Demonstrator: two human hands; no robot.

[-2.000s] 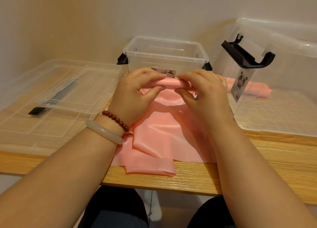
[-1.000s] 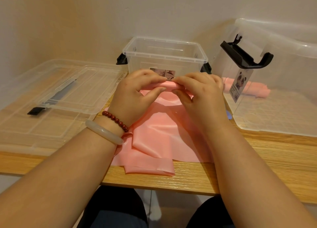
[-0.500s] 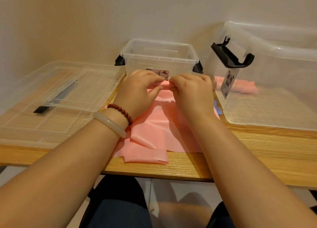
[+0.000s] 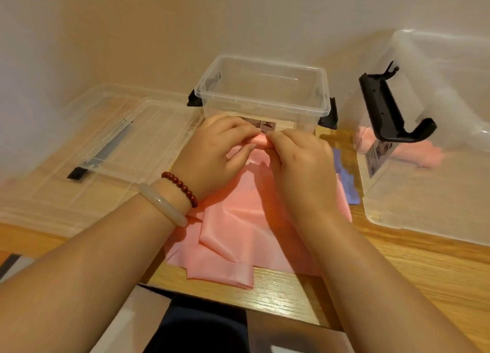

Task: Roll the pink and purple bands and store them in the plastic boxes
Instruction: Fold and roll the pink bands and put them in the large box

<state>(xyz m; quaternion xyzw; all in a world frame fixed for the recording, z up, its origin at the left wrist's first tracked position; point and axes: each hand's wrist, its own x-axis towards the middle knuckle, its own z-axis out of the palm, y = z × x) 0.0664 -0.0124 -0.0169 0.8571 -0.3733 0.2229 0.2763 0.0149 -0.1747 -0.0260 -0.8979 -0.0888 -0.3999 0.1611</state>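
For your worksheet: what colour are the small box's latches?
Black; latches clearest in head view.

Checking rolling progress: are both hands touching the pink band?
Touching. The head view shows left hand and right hand pinching the rolled pink band.

Wooden table (image 4: 437,267), light grain, w/ plain beige wall (image 4: 159,21) behind far edge. Far left on table: small clear lid (image 4: 148,140) lying flat atop bigger clear lid (image 4: 39,201); black clip (image 4: 77,173) at its near end.
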